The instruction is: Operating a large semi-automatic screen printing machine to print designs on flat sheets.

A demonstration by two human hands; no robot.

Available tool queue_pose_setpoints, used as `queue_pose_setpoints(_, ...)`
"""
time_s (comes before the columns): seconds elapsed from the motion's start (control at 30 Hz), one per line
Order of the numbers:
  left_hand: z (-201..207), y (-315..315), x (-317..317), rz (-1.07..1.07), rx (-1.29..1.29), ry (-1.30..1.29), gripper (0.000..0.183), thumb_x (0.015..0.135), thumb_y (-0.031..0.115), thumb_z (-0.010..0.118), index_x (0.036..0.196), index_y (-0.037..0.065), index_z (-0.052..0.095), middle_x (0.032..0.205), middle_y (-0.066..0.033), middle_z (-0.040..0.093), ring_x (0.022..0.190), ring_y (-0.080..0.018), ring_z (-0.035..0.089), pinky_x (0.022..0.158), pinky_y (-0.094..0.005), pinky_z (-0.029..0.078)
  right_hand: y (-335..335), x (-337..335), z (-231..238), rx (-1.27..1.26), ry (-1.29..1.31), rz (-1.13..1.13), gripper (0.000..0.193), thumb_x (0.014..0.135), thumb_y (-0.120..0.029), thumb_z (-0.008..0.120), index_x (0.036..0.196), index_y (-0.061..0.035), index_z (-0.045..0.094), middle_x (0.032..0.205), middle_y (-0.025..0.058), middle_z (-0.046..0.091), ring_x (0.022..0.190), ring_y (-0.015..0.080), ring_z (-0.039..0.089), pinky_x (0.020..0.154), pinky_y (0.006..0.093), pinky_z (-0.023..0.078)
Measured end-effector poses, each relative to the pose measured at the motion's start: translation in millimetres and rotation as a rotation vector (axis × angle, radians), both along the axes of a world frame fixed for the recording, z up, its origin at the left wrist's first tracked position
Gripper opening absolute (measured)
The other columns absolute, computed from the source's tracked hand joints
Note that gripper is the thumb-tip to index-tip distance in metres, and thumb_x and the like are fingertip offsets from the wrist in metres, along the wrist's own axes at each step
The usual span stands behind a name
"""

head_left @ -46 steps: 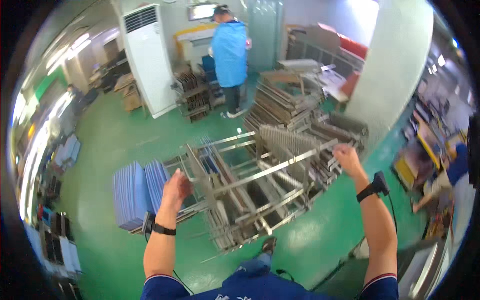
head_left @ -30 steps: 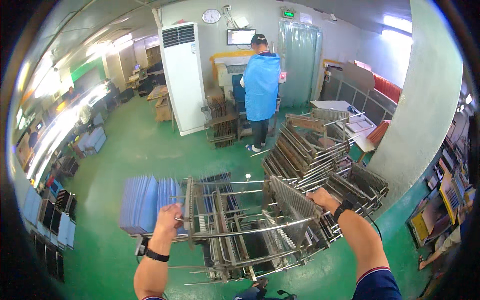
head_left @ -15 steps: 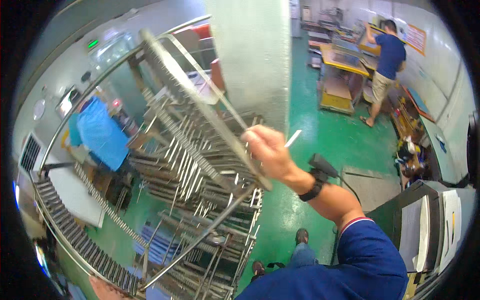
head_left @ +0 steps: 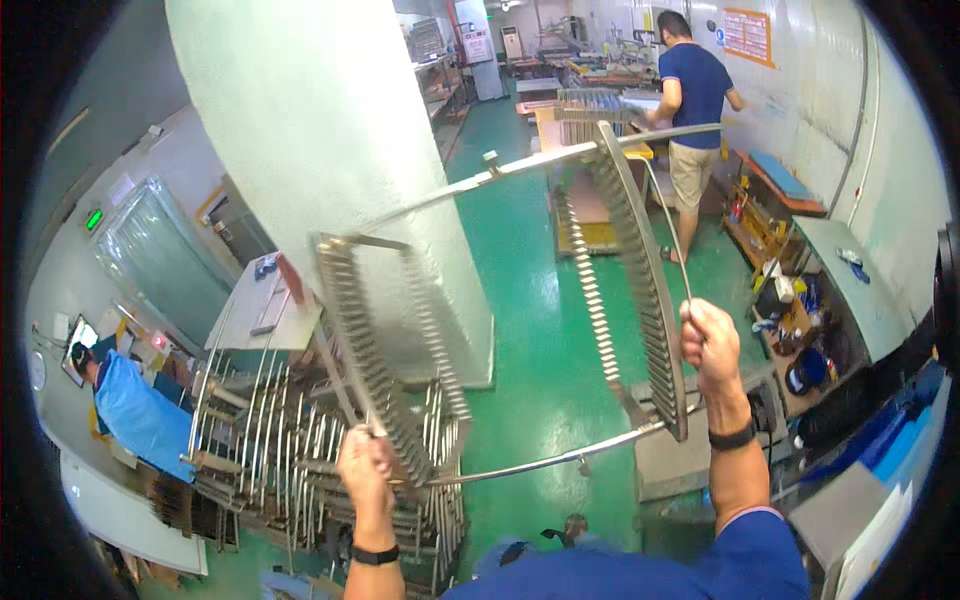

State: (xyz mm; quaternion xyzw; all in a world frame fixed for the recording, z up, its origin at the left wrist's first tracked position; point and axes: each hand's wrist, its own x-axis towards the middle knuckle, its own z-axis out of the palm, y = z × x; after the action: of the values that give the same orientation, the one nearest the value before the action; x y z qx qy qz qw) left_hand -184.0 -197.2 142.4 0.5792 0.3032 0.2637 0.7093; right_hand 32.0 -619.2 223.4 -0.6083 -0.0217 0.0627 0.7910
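Left hand (head_left: 365,468): closed in a fist on the near left end of the rack, toward seven o'clock; what exactly the fingers wrap is partly hidden.
Right hand (head_left: 712,345): gripping the thin wire handle (head_left: 668,220) at the rack's other end, toward three o'clock.
Metal rack (head_left: 590,290): held up between both hands at the centre of the view, its left slotted panel (head_left: 365,335) toward nine o'clock and its right slotted panel (head_left: 650,285) toward two, with long rods joining them.
Change: one second ago the rack was over the pile, with blue sheets beyond; the view has since swung right, and the left hand, mostly cut off half a second ago, shows whole again.
Meaning: both ends are now in hand and the rack looks borne by the arms, I judge, free of the pile.
Rack pile (head_left: 260,430): between seven and eight o'clock; the rack's left end overlaps it in view.
Pillar (head_left: 330,150): at eleven.
Co-worker in dark blue shirt (head_left: 695,95): toward one.
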Motion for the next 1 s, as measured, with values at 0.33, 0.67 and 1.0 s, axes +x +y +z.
queue_pose_setpoints(0.33, -211, -69, 34, -0.23, -0.314, 0.279, 0.021, 0.099, 0.021, 0.042, 0.095, 0.008, 0.057, 0.07, 0.0018, 0.051, 0.057, -0.0082, 0.046, 0.049, -0.0232, 0.041, -18, -82, -16, -0.197, -0.023, -0.036, 0.019, 0.093, -0.019, 0.052, 0.094, -0.001, 0.059, 0.063, -0.0074, 0.043, 0.052, 0.0015, 0.033, 0.046, 0.0188, 0.025)
queue_pose_setpoints(0.67, -272, -100, 67, -0.197, -0.508, 0.382, 0.022, 0.1, 0.023, 0.04, 0.095, 0.008, 0.057, 0.079, -0.0025, 0.056, 0.064, -0.0142, 0.052, 0.058, -0.0337, 0.047, 16, -79, -5, -0.436, -0.194, 0.013, 0.02, 0.093, -0.015, 0.05, 0.096, 0.0025, 0.061, 0.065, -0.0056, 0.047, 0.058, 0.0028, 0.038, 0.051, 0.0209, 0.031)
queue_pose_setpoints(1.0, -316, -120, 50, 0.07, -0.476, 0.56, 0.02, 0.094, 0.016, 0.045, 0.1, 0.008, 0.063, 0.09, -0.0065, 0.064, 0.07, -0.0182, 0.058, 0.059, -0.0342, 0.046, 67, -95, 25, -0.667, -0.285, 0.109, 0.022, 0.091, -0.017, 0.051, 0.1, 0.0013, 0.06, 0.066, 0.0187, 0.056, 0.06, 0.0299, 0.059, 0.057, 0.0355, 0.044)
